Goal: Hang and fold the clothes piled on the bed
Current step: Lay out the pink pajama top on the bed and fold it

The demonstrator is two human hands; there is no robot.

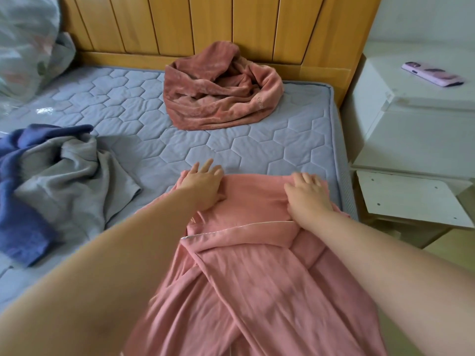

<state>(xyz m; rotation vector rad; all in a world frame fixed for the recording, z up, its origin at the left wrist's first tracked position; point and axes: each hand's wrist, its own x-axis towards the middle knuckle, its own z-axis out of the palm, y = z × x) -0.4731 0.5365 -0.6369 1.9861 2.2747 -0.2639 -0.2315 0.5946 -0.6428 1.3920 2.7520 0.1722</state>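
The pink garment (257, 265) drapes over the mattress (159, 140) near edge. On its far end, the left hand (203, 187) and right hand (307, 195) press flat, fingers spread. Beyond it lies a crumpled plush pink garment (221, 91); left of it, a grey-and-blue heap (51, 181).

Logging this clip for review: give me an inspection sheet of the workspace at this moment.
Surface: quilted grey mattress, wooden headboard behind.
Job's things: pink garment laid flat at the near edge; fleece heap by the headboard; grey and blue heap on the left.
Clutter: plastic bag far left.
Grippers: left hand and right hand flat on the pink garment.
Cables: nothing seen.
Surroundings: white nightstand with a phone.
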